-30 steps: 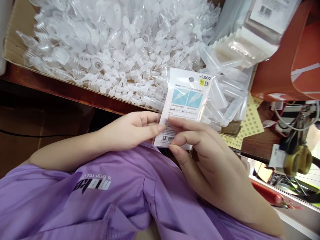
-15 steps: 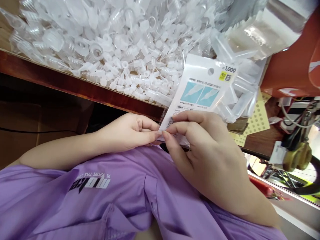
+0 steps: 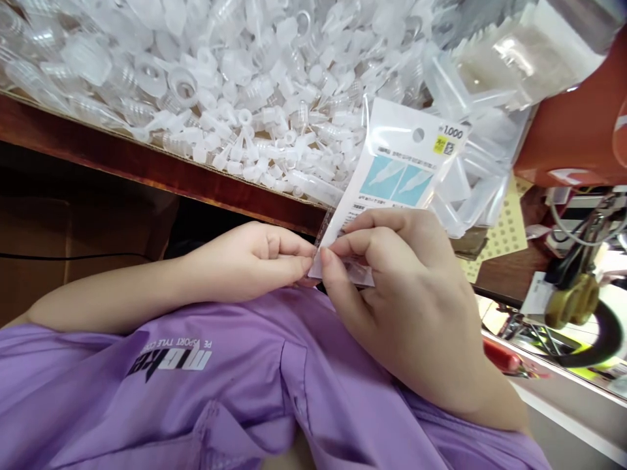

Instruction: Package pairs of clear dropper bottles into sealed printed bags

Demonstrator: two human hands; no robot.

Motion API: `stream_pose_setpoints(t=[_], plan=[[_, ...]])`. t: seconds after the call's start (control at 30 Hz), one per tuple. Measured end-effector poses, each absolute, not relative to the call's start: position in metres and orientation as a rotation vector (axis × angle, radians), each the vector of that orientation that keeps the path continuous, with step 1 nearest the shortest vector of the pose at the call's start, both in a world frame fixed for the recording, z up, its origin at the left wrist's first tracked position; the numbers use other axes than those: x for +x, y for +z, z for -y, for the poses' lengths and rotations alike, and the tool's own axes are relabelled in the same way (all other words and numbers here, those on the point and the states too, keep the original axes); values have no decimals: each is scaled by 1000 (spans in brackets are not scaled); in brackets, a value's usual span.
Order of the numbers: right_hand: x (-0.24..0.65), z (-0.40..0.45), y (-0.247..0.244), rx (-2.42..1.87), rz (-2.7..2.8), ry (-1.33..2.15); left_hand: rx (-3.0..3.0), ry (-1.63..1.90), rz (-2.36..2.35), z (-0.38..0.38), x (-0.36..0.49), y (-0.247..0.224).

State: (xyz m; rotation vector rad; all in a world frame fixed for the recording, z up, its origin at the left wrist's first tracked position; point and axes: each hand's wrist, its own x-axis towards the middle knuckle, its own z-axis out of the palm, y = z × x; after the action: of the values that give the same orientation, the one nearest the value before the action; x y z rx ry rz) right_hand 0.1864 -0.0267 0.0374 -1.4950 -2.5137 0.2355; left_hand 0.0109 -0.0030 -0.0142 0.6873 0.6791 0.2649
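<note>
A clear plastic packet with a printed white backing card leans tilted against the table edge, its hang hole and a "1,000" price at the top. My left hand pinches the lower left corner of this packet between thumb and fingers. Close beside it, my right hand has its thumb and index finger pressed together on the packet's lower edge, other fingers curled across the card. Whatever lies inside the packet is mostly hidden by the card and my right hand.
A heap of small translucent plastic bottles and caps fills a cardboard tray behind the packet. Filled clear packets are stacked to the right, near a yellow dotted sheet. Brass-coloured scissors handles and an orange container are farther right.
My right thumb and index finger have shifted slightly up along the packet's edge. Both hands still hold the packet, and the camera view has moved a little.
</note>
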Motion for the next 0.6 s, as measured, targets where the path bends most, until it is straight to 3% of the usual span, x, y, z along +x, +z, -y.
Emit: stream_pose_setpoints(t=[0.6], plan=[[209, 48, 52, -1416, 2513, 434, 579, 367, -787, 6, 18, -15]])
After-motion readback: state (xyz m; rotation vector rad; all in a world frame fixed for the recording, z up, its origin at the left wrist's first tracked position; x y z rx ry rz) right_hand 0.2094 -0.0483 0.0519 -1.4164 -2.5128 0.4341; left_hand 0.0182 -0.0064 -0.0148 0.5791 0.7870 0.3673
